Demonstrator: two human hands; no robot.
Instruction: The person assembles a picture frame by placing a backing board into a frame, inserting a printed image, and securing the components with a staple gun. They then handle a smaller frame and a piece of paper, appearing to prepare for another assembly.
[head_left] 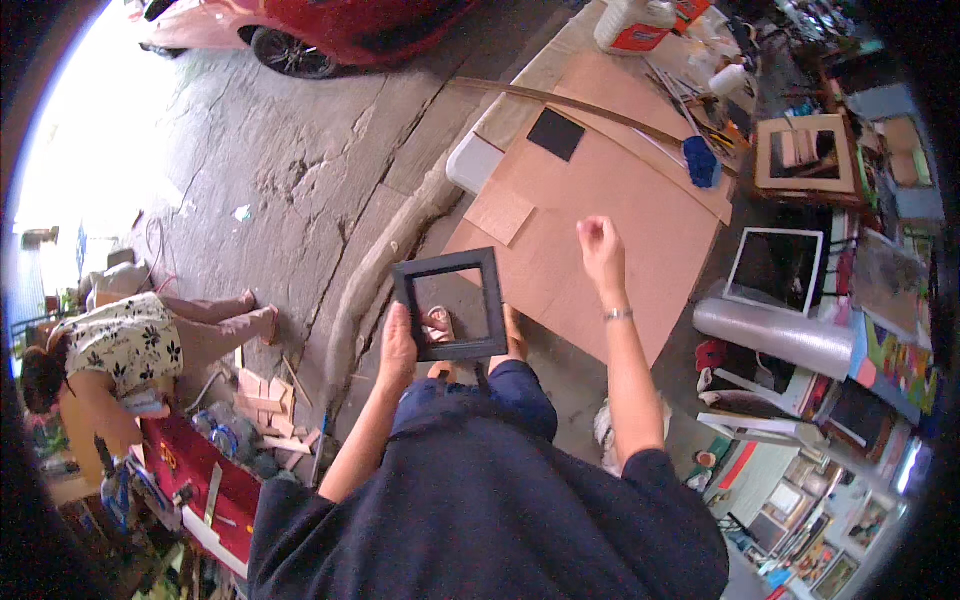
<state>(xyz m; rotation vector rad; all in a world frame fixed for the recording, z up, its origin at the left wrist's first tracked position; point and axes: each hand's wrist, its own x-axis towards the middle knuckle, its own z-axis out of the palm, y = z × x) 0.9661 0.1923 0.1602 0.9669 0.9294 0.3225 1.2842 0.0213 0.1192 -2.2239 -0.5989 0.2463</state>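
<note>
My left hand [398, 347] grips the left side of an empty black picture frame [493, 302], held upright in front of my lap. Through its opening I see the ground and part of a sandalled foot. Over the brown board [640, 240] on the worktable, my right hand [602, 256] is raised with its fingers curled together; whether something small is in them I cannot make out. On the board lie a small black square panel [556, 135] and a small brown square piece [501, 216].
Long wooden strips [600, 112] and a blue cloth-like item [702, 162] lie at the table's far right. A white jug [632, 28] stands beyond. Framed pictures and a clear plastic roll [775, 335] crowd the right. At left, another person [125, 340] bends over a red table [190, 460].
</note>
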